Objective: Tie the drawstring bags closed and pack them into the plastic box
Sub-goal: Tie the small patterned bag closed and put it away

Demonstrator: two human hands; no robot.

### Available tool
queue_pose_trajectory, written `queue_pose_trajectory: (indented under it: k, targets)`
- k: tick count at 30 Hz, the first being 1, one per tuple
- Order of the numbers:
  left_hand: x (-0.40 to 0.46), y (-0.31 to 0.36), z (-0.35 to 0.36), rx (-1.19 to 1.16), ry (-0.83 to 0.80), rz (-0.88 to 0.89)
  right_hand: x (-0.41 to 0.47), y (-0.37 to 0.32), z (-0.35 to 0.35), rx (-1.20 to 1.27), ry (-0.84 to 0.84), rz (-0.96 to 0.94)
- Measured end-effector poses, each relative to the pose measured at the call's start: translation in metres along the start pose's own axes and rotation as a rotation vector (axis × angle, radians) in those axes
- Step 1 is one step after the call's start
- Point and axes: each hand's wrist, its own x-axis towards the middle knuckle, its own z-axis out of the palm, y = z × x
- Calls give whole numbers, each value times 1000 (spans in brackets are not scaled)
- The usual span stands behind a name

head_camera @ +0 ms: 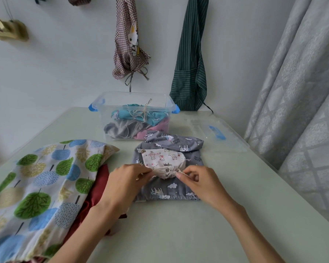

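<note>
A small cream bag with animal prints [162, 158] lies on top of a grey unicorn-print bag [171, 188] in the middle of the table. Its mouth is gathered tight and points toward me. My left hand [127, 179] pinches the drawstring on the left of the gathered mouth. My right hand [196, 179] pinches the string on the right side. Behind them stands the clear plastic box [110, 118] with blue latches, holding several tied bags in blue, grey and pink.
A large tree-print bag [40, 183] lies on the left over a dark red cloth [97, 194]. The box's clear lid [217, 133] rests on the table at the right. Aprons hang on the wall behind; a curtain hangs at the right.
</note>
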Motion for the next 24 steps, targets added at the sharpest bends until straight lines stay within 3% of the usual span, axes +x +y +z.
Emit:
queue_pose_trajectory:
  k: [2, 9, 21, 24]
  targets:
    - [-1, -4, -2, 47, 21, 73, -2, -1, -4, 113, -46, -63]
    - [1, -15, -11, 161, 22, 43, -1, -2, -8, 74, 6, -82]
    - [-11, 3, -31, 80, -75, -285, -7, -10, 15, -138, 31, -109]
    - [-15, 17, -27, 1, -192, -385, -9, -13, 15, -158, 30, -112]
